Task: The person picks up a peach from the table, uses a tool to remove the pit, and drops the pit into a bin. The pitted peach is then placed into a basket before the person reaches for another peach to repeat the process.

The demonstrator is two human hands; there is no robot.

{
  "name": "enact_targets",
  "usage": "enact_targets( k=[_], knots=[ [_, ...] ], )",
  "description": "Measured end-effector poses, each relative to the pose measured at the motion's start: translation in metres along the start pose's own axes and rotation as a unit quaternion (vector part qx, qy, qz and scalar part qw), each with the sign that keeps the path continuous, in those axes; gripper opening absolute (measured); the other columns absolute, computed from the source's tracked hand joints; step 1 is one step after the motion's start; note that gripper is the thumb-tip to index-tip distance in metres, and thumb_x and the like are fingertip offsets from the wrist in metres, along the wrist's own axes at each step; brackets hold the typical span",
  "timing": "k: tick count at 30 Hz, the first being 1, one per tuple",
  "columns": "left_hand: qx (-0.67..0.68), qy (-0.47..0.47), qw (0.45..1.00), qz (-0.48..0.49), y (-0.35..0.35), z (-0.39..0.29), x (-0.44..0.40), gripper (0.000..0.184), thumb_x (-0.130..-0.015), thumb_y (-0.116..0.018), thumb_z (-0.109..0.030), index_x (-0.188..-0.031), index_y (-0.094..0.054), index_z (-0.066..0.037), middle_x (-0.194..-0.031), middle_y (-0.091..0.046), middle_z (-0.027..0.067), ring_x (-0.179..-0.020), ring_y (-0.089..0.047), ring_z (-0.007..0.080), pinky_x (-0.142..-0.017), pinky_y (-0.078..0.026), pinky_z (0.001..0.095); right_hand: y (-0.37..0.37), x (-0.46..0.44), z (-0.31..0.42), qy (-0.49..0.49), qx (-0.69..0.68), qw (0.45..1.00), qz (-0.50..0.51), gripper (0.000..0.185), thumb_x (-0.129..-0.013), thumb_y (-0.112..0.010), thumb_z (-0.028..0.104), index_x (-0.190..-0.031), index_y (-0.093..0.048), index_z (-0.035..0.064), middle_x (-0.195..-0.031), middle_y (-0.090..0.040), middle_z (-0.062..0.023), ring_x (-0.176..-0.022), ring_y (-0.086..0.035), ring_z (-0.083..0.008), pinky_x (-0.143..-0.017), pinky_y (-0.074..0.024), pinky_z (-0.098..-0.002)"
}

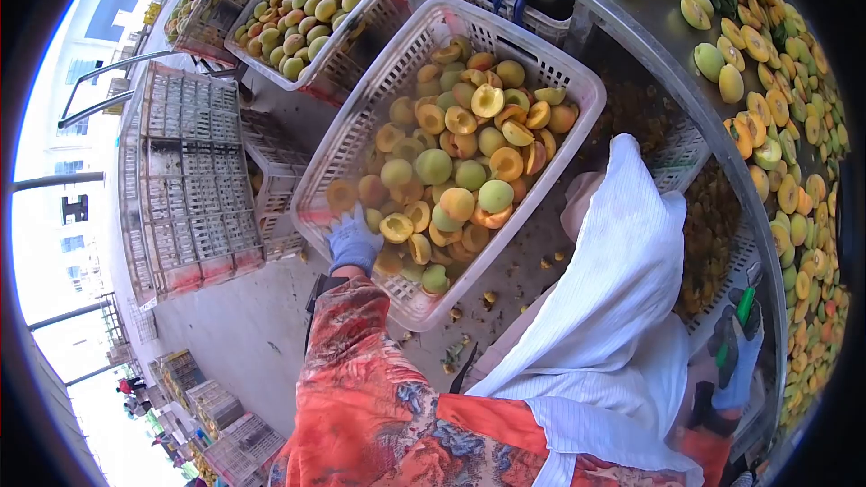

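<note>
My left hand (354, 240), in a light blue-grey glove, reaches into the near left corner of a white plastic crate (442, 18). Its fingers are spread against the fruit there. Halved and whole yellow-green fruits (433, 167) fill much of this crate. At the lower right, my right hand (738, 356), in a blue and dark glove, is wrapped round a green-handled tool (746, 305). That hand is beside the curved metal rim (735, 171) of a table, whose surface carries many halved fruits (758, 108).
Another crate of whole fruits (307, 13) stands behind, at the upper left. Stacked crates (194, 180) are at the left. Under the table rim lies a crate of dark scraps (708, 243). A white cloth (604, 298) covers my lap. Fruit bits dot the floor (234, 334).
</note>
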State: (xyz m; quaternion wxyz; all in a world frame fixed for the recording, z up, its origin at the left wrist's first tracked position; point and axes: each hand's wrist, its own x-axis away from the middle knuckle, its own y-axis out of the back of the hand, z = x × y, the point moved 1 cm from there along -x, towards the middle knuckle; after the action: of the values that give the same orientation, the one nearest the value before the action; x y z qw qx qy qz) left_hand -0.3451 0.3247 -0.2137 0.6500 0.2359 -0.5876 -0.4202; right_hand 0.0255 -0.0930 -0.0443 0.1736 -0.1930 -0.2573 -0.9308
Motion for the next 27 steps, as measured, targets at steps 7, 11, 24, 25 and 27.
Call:
enact_targets(
  k=[7, 11, 24, 25, 27],
  knots=[
    [0.131, -0.333, 0.889, -0.285, -0.015, -0.112, 0.052, 0.057, -0.076, -0.063, -0.033, -0.128, -0.045, -0.018, -0.128, -0.046, 0.0124, -0.118, -0.041, 0.035, -0.097, -0.033, 0.0474, 0.003, -0.004, -0.004, 0.023, -0.031, 0.999, 0.024, 0.031, -0.085, -0.056, 0.008, -0.116, -0.05, 0.0054, -0.072, -0.052, 0.0015, -0.052, -0.047, -0.0062, -0.044, -0.0383, -0.0197],
    [0.098, -0.311, 0.943, -0.069, -0.039, -0.107, 0.041, 0.058, -0.075, -0.062, -0.034, -0.13, -0.045, -0.027, -0.129, -0.045, 0.0106, -0.119, -0.04, 0.0352, -0.099, -0.03, 0.0471, 0.024, -0.002, -0.015, 0.108, -0.036, 0.993, 0.026, 0.032, -0.085, -0.056, 0.007, -0.116, -0.05, 0.0054, -0.075, -0.052, 0.0014, -0.056, -0.048, -0.0059, -0.046, -0.0389, -0.0195],
    [0.069, -0.168, 0.983, 0.023, -0.035, -0.145, 0.1, 0.035, -0.073, -0.059, -0.028, -0.101, -0.058, -0.007, -0.1, -0.063, 0.0184, -0.092, -0.061, 0.0348, -0.078, -0.047, 0.045, 0.019, 0.018, -0.007, 0.006, -0.19, 0.98, 0.052, 0.033, -0.081, -0.059, 0.002, -0.112, -0.051, 0.0015, -0.079, -0.056, -0.0039, -0.06, -0.055, -0.0091, -0.048, -0.0468, -0.0218],
    [0.109, -0.219, 0.969, 0.018, -0.045, -0.141, 0.086, 0.031, -0.071, -0.058, -0.023, -0.096, -0.06, -0.006, -0.09, -0.064, 0.0195, -0.088, -0.062, 0.0349, -0.078, -0.047, 0.0446, 0.019, 0.021, -0.012, 0.015, -0.275, 0.96, 0.057, 0.035, -0.08, -0.062, 0.004, -0.113, -0.05, 0.0025, -0.079, -0.056, -0.0032, -0.06, -0.055, -0.0091, -0.048, -0.047, -0.0221],
    [0.113, -0.259, 0.958, 0.047, -0.044, -0.133, 0.076, 0.03, -0.069, -0.058, -0.023, -0.093, -0.062, -0.005, -0.088, -0.064, 0.0204, -0.086, -0.062, 0.0364, -0.075, -0.048, 0.0446, 0.021, 0.026, -0.023, 0.013, -0.211, 0.977, 0.026, 0.028, -0.08, -0.067, 0.017, -0.103, -0.054, 0.0047, -0.085, -0.061, -0.0048, -0.056, -0.056, -0.0105, -0.049, -0.045, -0.0242]
  ],
)
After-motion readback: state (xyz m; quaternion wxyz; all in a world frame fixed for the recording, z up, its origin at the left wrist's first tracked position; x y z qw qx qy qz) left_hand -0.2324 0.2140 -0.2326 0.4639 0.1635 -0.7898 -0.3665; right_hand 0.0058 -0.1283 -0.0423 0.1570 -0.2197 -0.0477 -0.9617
